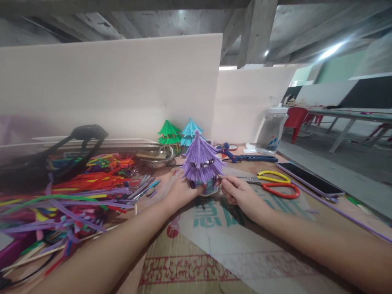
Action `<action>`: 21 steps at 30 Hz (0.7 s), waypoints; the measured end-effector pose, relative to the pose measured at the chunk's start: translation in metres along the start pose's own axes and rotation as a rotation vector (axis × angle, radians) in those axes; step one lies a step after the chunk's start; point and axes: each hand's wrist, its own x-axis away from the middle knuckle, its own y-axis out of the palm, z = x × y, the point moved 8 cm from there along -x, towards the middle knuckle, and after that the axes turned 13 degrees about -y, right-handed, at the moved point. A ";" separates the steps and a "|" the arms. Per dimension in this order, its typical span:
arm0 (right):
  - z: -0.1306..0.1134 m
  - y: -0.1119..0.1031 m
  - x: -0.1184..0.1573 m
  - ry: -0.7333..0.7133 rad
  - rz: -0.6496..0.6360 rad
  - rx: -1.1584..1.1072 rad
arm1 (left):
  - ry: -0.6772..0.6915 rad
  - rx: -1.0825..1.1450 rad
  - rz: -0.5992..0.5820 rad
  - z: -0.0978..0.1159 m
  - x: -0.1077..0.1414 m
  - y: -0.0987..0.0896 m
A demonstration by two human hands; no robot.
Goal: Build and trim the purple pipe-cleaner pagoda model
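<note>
A purple model pavilion (pixel 202 153) with two tiers of roof, made of fuzzy pipe cleaners, stands upright in front of me. My left hand (pixel 183 191) is closed around the left side of its pale base (pixel 210 188), with the fingers partly hidden behind the model. At the pavilion's right side, my right hand (pixel 239 192) is pinched close to the lower eave. A thin dark tip shows at its fingertips, too small to name. Just beyond the right hand lie scissors (pixel 277 184) with one yellow and one red handle loop.
Green (pixel 169 132) and blue (pixel 190 131) pavilions stand behind. Loose pipe cleaners (pixel 88 200), pens (pixel 145 191) and a metal bowl (pixel 156 158) fill the left. A glue gun (pixel 226 152), a water bottle (pixel 272 130) and a phone (pixel 309 179) lie or stand at right. Cardboard (pixel 190 253) covers the table.
</note>
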 end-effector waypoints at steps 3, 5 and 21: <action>0.000 0.000 0.000 0.009 -0.005 -0.006 | -0.005 0.004 -0.003 0.002 0.000 -0.001; 0.000 0.001 0.000 0.014 -0.008 -0.012 | -0.004 0.015 -0.008 0.003 0.000 -0.001; 0.002 0.000 0.001 0.029 -0.009 -0.043 | -0.045 0.029 -0.022 -0.002 0.000 0.000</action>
